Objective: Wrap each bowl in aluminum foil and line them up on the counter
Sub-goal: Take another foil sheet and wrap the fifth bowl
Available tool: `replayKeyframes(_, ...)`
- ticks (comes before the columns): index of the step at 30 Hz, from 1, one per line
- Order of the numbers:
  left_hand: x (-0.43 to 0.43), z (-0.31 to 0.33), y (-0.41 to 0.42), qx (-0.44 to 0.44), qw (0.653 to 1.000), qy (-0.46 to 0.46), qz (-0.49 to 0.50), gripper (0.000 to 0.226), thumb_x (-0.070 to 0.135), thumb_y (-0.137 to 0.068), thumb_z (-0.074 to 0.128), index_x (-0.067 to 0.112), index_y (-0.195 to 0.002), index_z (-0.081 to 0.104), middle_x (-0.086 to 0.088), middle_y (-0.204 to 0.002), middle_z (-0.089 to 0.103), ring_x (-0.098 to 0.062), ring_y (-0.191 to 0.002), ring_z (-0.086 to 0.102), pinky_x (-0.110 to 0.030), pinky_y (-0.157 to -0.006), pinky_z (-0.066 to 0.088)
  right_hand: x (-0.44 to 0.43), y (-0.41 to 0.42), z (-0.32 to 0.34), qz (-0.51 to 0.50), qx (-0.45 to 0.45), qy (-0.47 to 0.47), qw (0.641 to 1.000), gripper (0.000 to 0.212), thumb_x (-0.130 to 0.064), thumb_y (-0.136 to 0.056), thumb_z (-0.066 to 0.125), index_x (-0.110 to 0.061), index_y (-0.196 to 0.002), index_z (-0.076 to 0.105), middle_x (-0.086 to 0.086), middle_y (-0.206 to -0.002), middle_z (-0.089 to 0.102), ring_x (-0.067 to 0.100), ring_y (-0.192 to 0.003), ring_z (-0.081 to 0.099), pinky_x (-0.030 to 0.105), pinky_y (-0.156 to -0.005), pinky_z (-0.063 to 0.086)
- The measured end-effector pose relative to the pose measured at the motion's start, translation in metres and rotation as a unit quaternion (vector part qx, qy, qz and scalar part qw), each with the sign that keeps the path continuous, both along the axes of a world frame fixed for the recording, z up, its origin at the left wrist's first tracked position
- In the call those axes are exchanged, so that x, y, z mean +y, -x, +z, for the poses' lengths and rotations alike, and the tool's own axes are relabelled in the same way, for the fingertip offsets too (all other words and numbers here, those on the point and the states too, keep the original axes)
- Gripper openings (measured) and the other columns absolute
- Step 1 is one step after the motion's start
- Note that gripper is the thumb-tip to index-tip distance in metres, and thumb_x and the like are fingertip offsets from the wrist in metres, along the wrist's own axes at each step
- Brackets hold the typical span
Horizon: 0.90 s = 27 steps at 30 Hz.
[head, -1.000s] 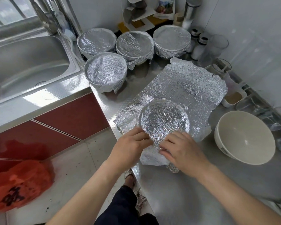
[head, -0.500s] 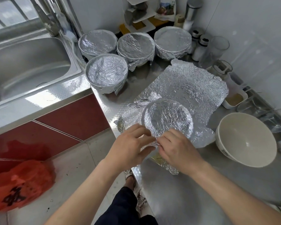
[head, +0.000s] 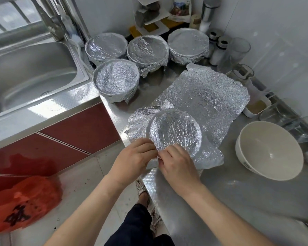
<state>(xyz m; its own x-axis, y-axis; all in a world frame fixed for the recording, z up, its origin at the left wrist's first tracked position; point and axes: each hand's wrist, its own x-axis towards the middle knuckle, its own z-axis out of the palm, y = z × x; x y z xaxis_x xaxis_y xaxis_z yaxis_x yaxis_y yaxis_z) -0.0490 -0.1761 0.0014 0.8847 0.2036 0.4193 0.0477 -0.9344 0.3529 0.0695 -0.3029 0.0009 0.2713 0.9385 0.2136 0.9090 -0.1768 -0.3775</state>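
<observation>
The left hand [head: 133,157] and right hand [head: 176,164] pinch foil [head: 140,123] at the rim of the bowl [head: 175,130] beside the white bowl [head: 268,150]; next, I think, they must press it down tight.

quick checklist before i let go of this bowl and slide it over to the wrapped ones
1. Grip: left hand and right hand pinch the foil at the near rim: ok.
2. Top of the bowl covered: ok.
3. Foil tucked all round: loose flap sticks out on the left: not ok.
4. Underside and far side tucked: cannot tell.
5. Room in the line: bare counter beside the front wrapped bowl: ok.
6. Next one ready: white bowl unwrapped, spare foil sheet laid out behind: ok.
</observation>
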Motion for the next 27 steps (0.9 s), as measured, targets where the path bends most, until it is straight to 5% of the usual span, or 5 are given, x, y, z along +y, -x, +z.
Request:
replayKeyframes(6, -0.004, 0.003, 0.002, 0.049, 0.996, 0.062, 0.045, 0.022, 0.023, -0.086, 0.065, 0.013, -0.104, 0.074, 0.001, -0.111, 0.069, -0.019, -0.114, 0.059, -0.034, -0.099, 0.047, -0.022, -0.024, 0.011, 0.003, 0.082, 0.006, 0.997, 0.033, -0.033, -0.094, 0.049, -0.013, -0.113, 0.066, -0.002, -0.113, 0.064, 0.015, -0.106, 0.057, 0.033, -0.092, 0.046)
replayKeyframes(11, -0.017, -0.002, -0.013, 0.092, 0.994, 0.058, 0.001, 0.04, 0.048, -0.093, 0.053, 0.02, -0.114, 0.072, 0.001, -0.125, 0.066, -0.019, -0.124, 0.055, -0.037, -0.107, 0.04, -0.038, -0.048, 0.003, 0.048, 0.068, 0.006, 0.997, 0.029, -0.031, -0.094, 0.053, -0.012, -0.106, 0.072, -0.001, -0.114, 0.068, 0.016, -0.111, 0.06, 0.037, -0.095, 0.048)
replayKeyframes(15, -0.017, -0.011, -0.016, 0.05, 0.998, 0.034, -0.013, 0.03, 0.042, -0.094, 0.056, 0.02, -0.102, 0.076, 0.003, -0.113, 0.071, -0.019, -0.11, 0.06, -0.032, -0.098, 0.043, -0.039, -0.052, 0.0, 0.077, 0.033, 0.002, 0.996, 0.022, -0.031, -0.09, 0.061, -0.014, -0.097, 0.072, 0.0, -0.107, 0.063, 0.02, -0.101, 0.058, 0.034, -0.085, 0.05)
replayKeyframes(22, -0.023, -0.008, -0.018, 0.007, 1.0, -0.001, -0.015, 0.019, 0.027, -0.094, 0.062, 0.015, -0.087, 0.076, 0.002, -0.085, 0.066, -0.019, -0.078, 0.059, -0.032, -0.06, 0.05, -0.031, -0.048, 0.0, 0.096, -0.06, -0.005, 0.994, 0.01, -0.008, -0.08, 0.073, -0.012, -0.078, 0.064, 0.002, -0.08, 0.055, 0.021, -0.075, 0.049, 0.031, -0.067, 0.041)
replayKeyframes(27, -0.024, -0.013, -0.022, 0.011, 0.998, -0.03, -0.047, 0.019, 0.015, -0.095, 0.061, 0.01, -0.082, 0.074, -0.001, -0.079, 0.065, -0.021, -0.071, 0.059, -0.032, -0.061, 0.05, -0.028, -0.05, -0.005, 0.113, -0.088, -0.006, 0.99, 0.019, 0.004, -0.07, 0.071, -0.011, -0.074, 0.06, 0.004, -0.077, 0.052, 0.023, -0.072, 0.045, 0.029, -0.068, 0.034)
